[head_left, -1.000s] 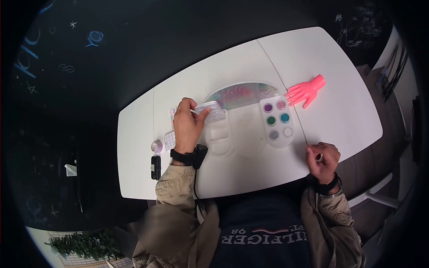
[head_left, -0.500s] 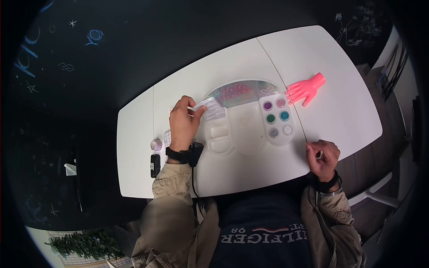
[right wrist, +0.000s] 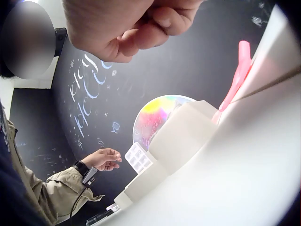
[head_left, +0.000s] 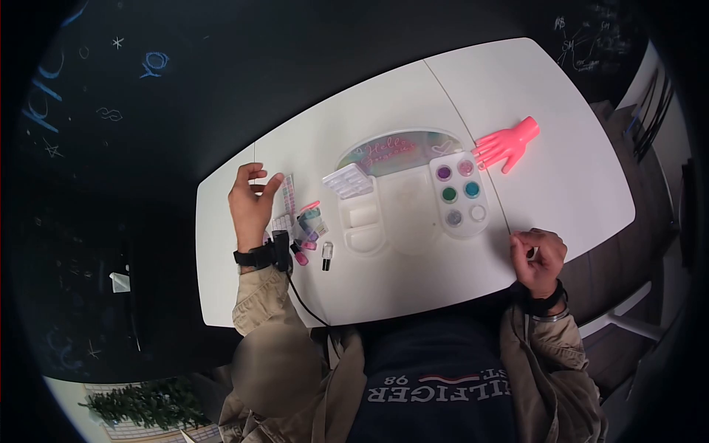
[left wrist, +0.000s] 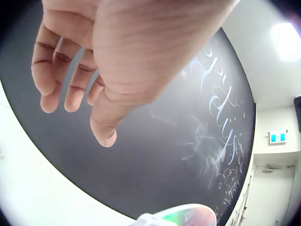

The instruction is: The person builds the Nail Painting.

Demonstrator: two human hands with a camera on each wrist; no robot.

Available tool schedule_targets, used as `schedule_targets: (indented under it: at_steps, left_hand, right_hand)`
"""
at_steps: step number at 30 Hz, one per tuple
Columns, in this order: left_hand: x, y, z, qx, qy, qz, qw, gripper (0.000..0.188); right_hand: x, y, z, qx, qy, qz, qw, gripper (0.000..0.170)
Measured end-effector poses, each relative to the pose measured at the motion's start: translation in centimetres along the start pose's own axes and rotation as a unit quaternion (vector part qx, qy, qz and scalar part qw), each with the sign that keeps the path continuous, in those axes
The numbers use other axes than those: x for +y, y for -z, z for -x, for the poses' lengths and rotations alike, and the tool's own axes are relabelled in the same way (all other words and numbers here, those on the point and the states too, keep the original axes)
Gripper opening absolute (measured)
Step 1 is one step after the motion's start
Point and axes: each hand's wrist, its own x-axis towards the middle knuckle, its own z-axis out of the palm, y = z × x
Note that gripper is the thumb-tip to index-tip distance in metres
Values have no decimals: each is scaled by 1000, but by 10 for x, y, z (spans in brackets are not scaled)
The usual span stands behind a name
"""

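My left hand (head_left: 252,199) hovers over the left part of the table, thumb and fingers apart with nothing between them. To its right, a small white compartment tray (head_left: 348,181) leans tilted on the left side of a white manicure station (head_left: 413,221). Beneath and beside that hand lie a colourful sticker strip (head_left: 289,194), a pink polish bottle (head_left: 299,254) and a clear bottle with a black cap (head_left: 327,256). My right hand (head_left: 538,258) stays by the table's near right edge, its fingers loosely curled and holding nothing visible.
A shiny back panel (head_left: 388,149) with pink lettering stands behind the station. Several glitter pots (head_left: 471,190) sit in its right side. Beyond them lies a pink model hand (head_left: 509,144). A cable (head_left: 299,299) runs from my left wrist over the near edge.
My left hand has let go of the compartment tray and moved left, away from it. The tray now leans on the station by itself. My right hand has barely moved.
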Motion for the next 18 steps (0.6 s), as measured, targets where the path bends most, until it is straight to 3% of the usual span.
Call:
schedule_targets:
  at_steps: [5,10,15,18]
  left_hand:
    - [-24,11,9,-8,71,-42,997,40]
    - [-76,-3,13,-35,90,-54,994,40]
    - [-83,-13,15,-78,88,-140,983,42]
    - [-88,-17,16,-75,85,-125,986,44]
  right_hand:
    - [2,-1,1,2,-1,-8,1000,15]
    - [2,-2,2,4,-2,-15,1000,15]
    - [0,-1,1,3,5,-1,1000,16]
    - [-1,-1,0,4,8,4,1000,16]
